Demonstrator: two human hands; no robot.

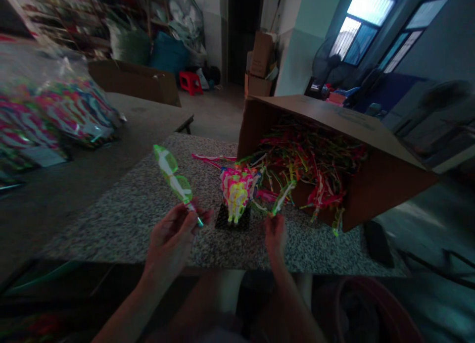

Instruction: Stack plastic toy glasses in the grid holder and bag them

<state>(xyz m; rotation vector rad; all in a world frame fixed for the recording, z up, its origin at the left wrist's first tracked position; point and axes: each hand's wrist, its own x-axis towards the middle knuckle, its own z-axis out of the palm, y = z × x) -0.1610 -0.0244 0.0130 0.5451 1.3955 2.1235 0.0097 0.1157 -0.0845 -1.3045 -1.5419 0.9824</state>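
A red basin point(365, 313) sits at the lower right, just below the counter's edge, and is the nearest thing to the camera. The hands are well apart above the speckled stone counter point(122, 229). The left hand point(170, 239) grips the lower end of a neon green-and-white piece point(171, 173), which is long, leaf-shaped and tilted up and away. The right hand point(275, 236) pinches a thin green strip point(284, 197) that rises toward the box. Between the hands, a heap of neon pink, yellow and white pieces point(237, 189) stands on a black mat point(233, 218). Just beyond it, a cardboard box point(386, 194) lies on its side, full of tangled neon strips point(308, 157), some trailing onto the counter. A black object point(377, 243) lies just beside the box. On a second counter point(148, 118) to the left, a clear bag point(48, 110) bulges with more neon pieces. Farther off are a red stool point(190, 82), stacked cartons point(260, 66), a fan point(330, 63) and barred windows point(365, 24).
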